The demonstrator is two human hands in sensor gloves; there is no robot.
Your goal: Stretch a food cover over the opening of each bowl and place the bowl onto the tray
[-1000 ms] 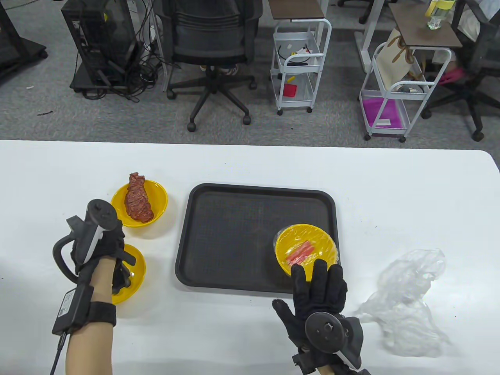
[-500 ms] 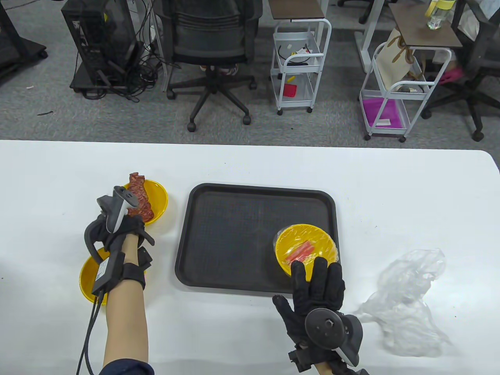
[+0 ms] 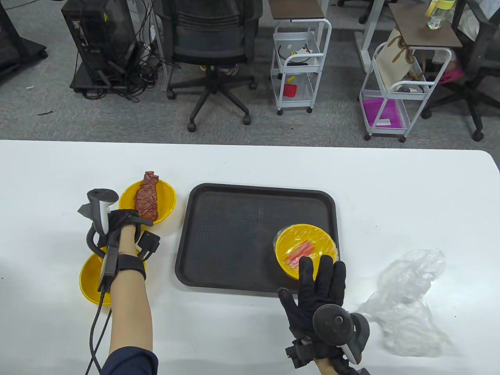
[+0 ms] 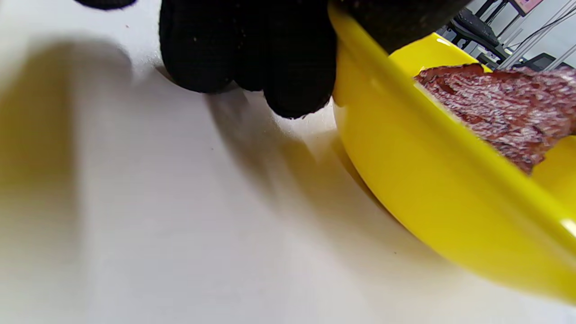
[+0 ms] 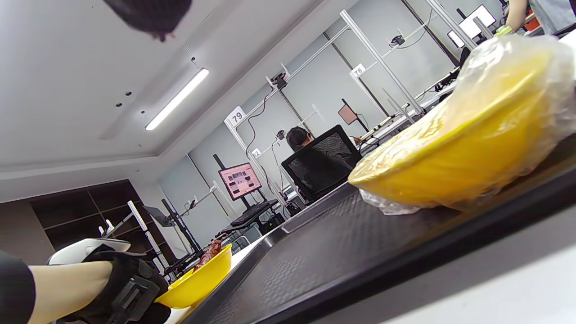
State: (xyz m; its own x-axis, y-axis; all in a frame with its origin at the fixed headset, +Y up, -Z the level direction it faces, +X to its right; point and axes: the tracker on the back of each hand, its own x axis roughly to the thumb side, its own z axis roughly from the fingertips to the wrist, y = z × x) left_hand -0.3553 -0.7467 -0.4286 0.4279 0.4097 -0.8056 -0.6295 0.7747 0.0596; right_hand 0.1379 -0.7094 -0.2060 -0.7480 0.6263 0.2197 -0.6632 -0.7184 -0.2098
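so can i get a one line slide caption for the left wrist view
Gloved left hand grips the rim of a yellow bowl holding a slab of meat, seen close over the white table.

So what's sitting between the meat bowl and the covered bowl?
Only the black tray's bare floor, plus a strip of white table, seen in the table view.

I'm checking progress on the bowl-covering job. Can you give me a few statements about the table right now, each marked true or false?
1. The covered bowl sits on the tray. True.
2. The bowl with meat is covered with film. False: it is uncovered.
3. The left hand grips the rim of the bowl with meat. True.
4. The empty bowl is on the tray. False: it stands on the table, left of the tray.
5. The right hand holds the loose covers. False: its fingers are straight, by the covered bowl.
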